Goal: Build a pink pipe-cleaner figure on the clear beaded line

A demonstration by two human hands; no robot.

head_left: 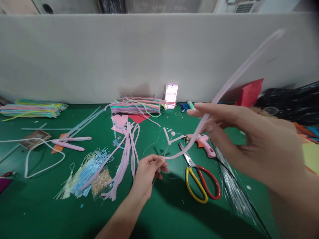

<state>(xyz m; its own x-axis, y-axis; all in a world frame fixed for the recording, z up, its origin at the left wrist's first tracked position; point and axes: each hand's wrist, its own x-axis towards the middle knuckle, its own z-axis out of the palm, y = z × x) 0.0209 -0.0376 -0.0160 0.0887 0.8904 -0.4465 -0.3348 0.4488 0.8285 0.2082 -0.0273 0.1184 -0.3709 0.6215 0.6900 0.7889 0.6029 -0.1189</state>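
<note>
A long pale pink pipe cleaner (243, 68) runs between my two hands and curves up to the upper right. My left hand (149, 171) pinches its lower end, together with what looks like a thin stem. Just above these fingers stand a small bent pink pipe cleaner piece (166, 136) and a round pink tip (173, 133). My right hand (259, 142) is closed on the pipe cleaner farther along, between thumb and fingers. Below the strand lie scissors (190, 162) with one yellow and one red handle, their blades parted.
A pink glue gun (208, 146) lies behind the scissors, near thin wires (231, 182). Loose pink pipe cleaners (127, 152), blue tassels (92, 169) and a bag of beads (101, 182) lie left. A lit phone (171, 94) leans on the white partition (87, 59).
</note>
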